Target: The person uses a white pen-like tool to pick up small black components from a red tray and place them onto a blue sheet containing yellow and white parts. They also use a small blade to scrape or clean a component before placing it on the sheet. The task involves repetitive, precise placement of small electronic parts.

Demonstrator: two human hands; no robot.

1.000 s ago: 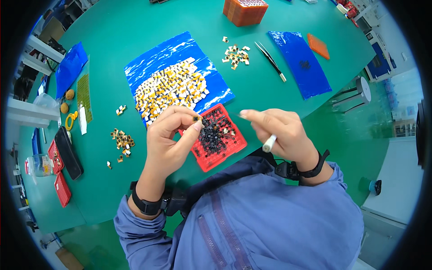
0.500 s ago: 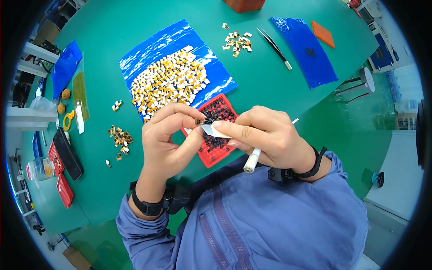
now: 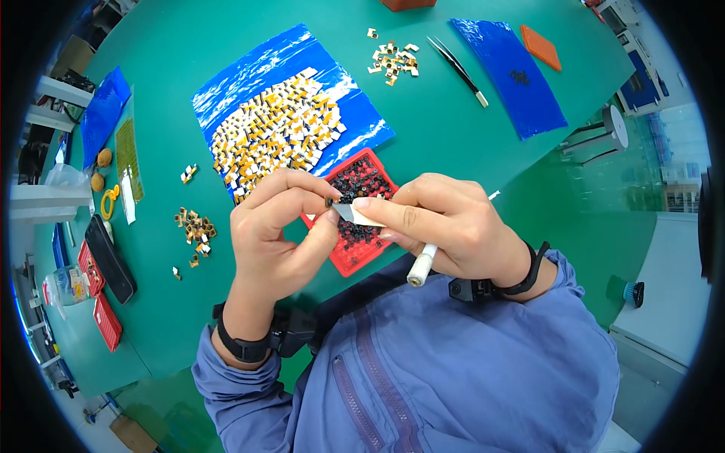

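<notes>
Between thumb and fingertips, my left hand (image 3: 276, 230) pinches a tiny dark part (image 3: 330, 201), too small to name exactly. My right hand (image 3: 453, 223) is closed on a flat silver blade (image 3: 344, 211) with a pale wrapped end, its tip at the dark part. A white pen-like stick (image 3: 421, 267) is also tucked through my right fingers and sticks out below them. Beneath both hands lies a red tray (image 3: 353, 261) holding many small black pieces (image 3: 355, 181); my hands hide part of it.
A blue sheet (image 3: 283, 51) bears a heap of white-and-gold parts (image 3: 276, 128). Smaller piles (image 3: 195, 230) lie left and far right. Tweezers (image 3: 458, 72), another blue sheet (image 3: 498, 57) and an orange lid (image 3: 541, 48) lie at right; a black case (image 3: 110, 258) at left.
The small part between my left fingertips looks darker and turned, with the blade tip against it. Both hands stay almost in place; the whole view has shifted slightly.
</notes>
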